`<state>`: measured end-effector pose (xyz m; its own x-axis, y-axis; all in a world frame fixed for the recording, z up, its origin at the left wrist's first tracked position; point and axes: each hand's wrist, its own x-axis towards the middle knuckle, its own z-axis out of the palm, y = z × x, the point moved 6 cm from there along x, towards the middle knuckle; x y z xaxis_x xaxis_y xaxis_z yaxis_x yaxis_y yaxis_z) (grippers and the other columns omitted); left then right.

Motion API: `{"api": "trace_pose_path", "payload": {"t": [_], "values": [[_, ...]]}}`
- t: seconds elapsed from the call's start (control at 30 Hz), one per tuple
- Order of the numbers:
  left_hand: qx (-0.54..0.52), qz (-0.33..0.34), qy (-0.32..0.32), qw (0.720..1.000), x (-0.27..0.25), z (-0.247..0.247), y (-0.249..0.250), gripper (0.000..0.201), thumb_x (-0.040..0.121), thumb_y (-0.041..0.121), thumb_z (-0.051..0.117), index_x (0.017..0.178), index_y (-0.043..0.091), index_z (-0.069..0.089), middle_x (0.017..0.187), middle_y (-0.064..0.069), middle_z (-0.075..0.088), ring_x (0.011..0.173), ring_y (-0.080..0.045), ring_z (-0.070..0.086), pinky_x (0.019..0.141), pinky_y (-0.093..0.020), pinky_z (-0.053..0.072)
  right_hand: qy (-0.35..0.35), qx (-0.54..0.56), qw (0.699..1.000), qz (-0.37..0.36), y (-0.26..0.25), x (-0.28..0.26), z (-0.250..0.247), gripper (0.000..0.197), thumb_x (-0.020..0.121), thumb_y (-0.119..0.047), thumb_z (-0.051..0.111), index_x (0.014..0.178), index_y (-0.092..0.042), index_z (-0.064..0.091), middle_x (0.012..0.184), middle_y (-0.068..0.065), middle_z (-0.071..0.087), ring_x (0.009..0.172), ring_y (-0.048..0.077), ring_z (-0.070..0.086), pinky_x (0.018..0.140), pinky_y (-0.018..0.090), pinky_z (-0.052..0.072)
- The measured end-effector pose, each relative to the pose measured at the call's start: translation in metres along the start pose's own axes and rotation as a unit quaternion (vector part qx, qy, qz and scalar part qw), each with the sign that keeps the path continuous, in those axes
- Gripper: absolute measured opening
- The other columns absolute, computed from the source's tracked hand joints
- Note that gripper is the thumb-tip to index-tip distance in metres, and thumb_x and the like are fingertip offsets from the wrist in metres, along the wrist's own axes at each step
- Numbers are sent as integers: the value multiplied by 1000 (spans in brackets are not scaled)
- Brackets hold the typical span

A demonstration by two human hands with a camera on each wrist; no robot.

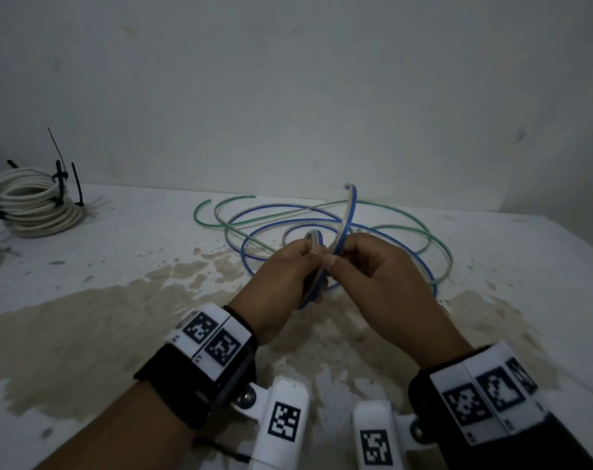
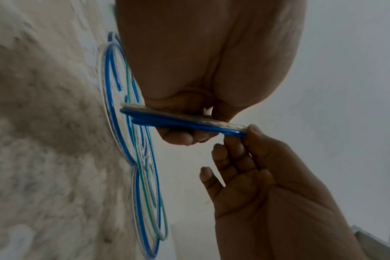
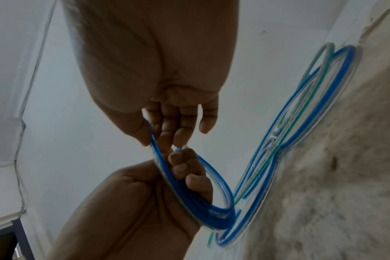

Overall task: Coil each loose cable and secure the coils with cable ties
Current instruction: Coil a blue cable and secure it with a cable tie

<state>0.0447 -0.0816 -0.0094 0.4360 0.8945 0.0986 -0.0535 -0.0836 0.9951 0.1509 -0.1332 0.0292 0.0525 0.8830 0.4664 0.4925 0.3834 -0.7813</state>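
**Two hands winding a blue cable above a stained table**

From the head view, the left hand (image 1: 281, 283) grips a small coil of the blue cable (image 1: 344, 232), fingers curled round it, while the right hand (image 1: 373, 269) pinches a strand beside it. The right wrist view alone shows the coil's several turns (image 3: 211, 211) threaded over the left fingers. The rest of the cable trails in loose loops on the table (image 1: 119, 266) (with a green cable (image 1: 437, 245) tangled among them). Far left sits a white coil (image 1: 34, 201) bound with black cable ties (image 1: 60, 179).

Dim light; bare pale wall (image 1: 288, 79) behind stained white table (image 1: 85, 317).
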Motion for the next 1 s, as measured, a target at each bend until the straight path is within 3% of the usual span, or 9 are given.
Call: {"api": "trace_pose_path", "payload": {"t": [0.23, 0.3, 0.43, 0.5, 0.63, 0.7, 0.77, 0.87, 1.0], "values": [[5, -19, -59, 998, -8, 12, -3, 28, 103, 17, 33, 88, 5, 53, 64, -2, 53, 52, -14, 44, 52, -26, 36, 50, 53, 995, 69, 12, 0, -8, 31, 93, -22, 54, 65, -9, 58, 54, -4, 57, 51, 3, 51, 56, 12, 40], [-15, -25, -74, 997, -11, 13, -3, 30, 102, 16, 31, 92, 2, 56, 61, -4, 54, 49, -15, 44, 50, -25, 36, 53, 47, 994, 78, 14, 0, -8, 33, 93, -24, 55, 62, -12, 55, 56, -2, 54, 51, 4, 49, 55, 14, 39], [-81, -40, -88, 992, -13, 19, -1, 34, 102, 22, 30, 93, 2, 55, 53, -2, 40, 46, -15, 32, 49, -26, 28, 72, 32, 993, 93, 18, 0, -11, 37, 93, -27, 55, 57, -18, 49, 52, -6, 51, 49, -3, 51, 51, 9, 37], [-87, -45, -93, 991, -13, 20, 0, 40, 102, 31, 29, 88, 4, 54, 51, 1, 34, 46, -15, 26, 47, -24, 24, 71, 41, 991, 102, 19, 0, -11, 37, 93, -28, 56, 57, -20, 50, 48, -10, 53, 49, -2, 52, 51, 12, 39], [-59, -55, -81, 993, -11, 13, -1, 36, 101, 30, 36, 79, 6, 51, 51, 3, 22, 46, -12, 15, 43, -21, 17, 81, -9, 993, 87, 23, 0, -13, 35, 85, -35, 66, 59, -20, 47, 47, -9, 42, 44, 4, 35, 45, 14, 31], [-65, -67, -81, 992, -11, 9, -3, 36, 101, 30, 37, 77, 7, 50, 50, 4, 21, 43, -10, 15, 41, -19, 18, 107, -45, 992, 50, 21, 1, -19, 30, 79, -38, 72, 68, -22, 50, 56, -9, 40, 50, 3, 38, 49, 12, 32], [-86, -77, -82, 990, -11, 6, -3, 35, 100, 30, 36, 75, 9, 50, 48, 6, 21, 41, -9, 15, 40, -19, 16, 116, -82, 990, -8, 14, 3, -23, 15, 78, -39, 71, 81, -27, 62, 74, -15, 49, 68, -7, 47, 64, 4, 33], [-134, -83, -79, 984, -10, 4, -2, 35, 98, 31, 36, 73, 10, 50, 44, 9, 21, 38, -7, 16, 41, -21, 13, 55, -78, 995, -21, 15, 4, -18, 11, 89, -25, 62, 97, -27, 69, 95, -16, 58, 92, -12, 52, 80, -1, 32], [-202, -92, -84, 971, -9, 3, 1, 31, 89, 32, 42, 72, 9, 52, 40, 9, 21, 33, -6, 17, 38, -20, 14, 2, -5, 1000, 23, 20, 3, -10, 18, 97, -17, 49, 94, -30, 62, 90, -6, 69, 85, 5, 64, 81, 22, 50]]}}
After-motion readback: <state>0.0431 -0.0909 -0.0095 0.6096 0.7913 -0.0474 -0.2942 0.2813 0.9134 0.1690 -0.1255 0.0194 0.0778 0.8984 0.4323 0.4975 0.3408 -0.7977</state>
